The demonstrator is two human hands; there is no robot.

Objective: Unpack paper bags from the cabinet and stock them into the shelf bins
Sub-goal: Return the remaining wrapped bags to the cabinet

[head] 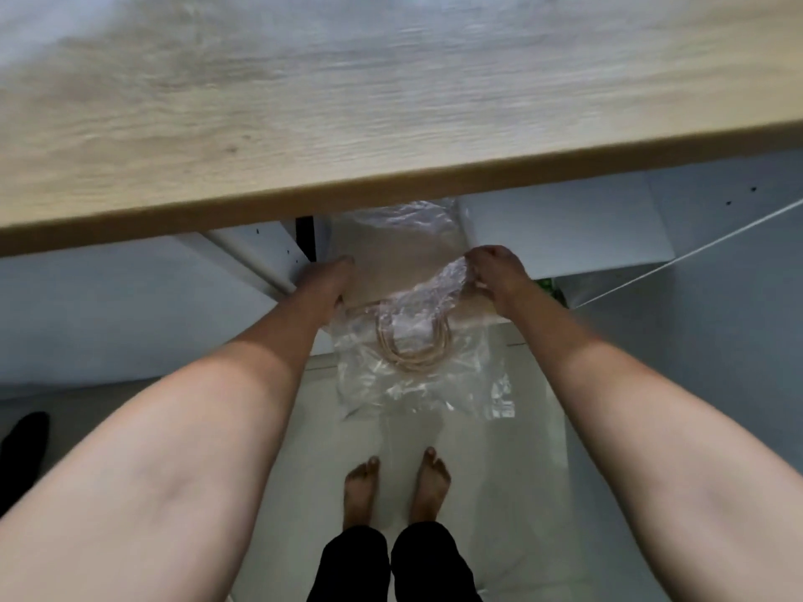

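Two bare hands hold a plastic-wrapped pack of paper bags [404,271] at centre frame, just under the front edge of a wooden countertop [304,123].

Left hand [323,282] grips the pack's left edge, fingers curled around it and pressed together; right hand [495,271] pinches the crinkled clear plastic wrap [417,384] at the pack's right edge, fingers bunched on the film. Brown and flat, the bags lie with their twisted cord handles [410,345] looped toward the lower frame, inside the loose wrap that hangs down below them. White cabinet doors [565,236] stand open on both sides of the pack. Bare feet [395,488] stand on the pale floor at lower centre.
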